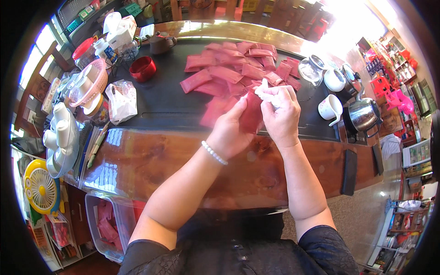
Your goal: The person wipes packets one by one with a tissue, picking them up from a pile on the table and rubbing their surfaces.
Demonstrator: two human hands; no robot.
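My left hand [235, 132], with a white bead bracelet [215, 153] at the wrist, grips a dark red packet [251, 111] over the front of the black tray [161, 99]. Pinched in my right hand [283, 111] is a crumpled white tissue or cloth [266, 91], held close to the packet's upper right edge. Just beyond both hands spreads a heap of red packets [227, 70]. Those nearest my left hand look blurred. My palms hide part of the held packet.
To the left stand a red bowl [142, 68], a brown teapot [161, 43], a white plastic bag [122, 101] and a pink basket [91, 82] of cups. At right are a glass pot [312, 68], a white pitcher [330, 108], a metal kettle [363, 115] and a black phone [349, 172]. A clear bin [91, 213] holds red packets.
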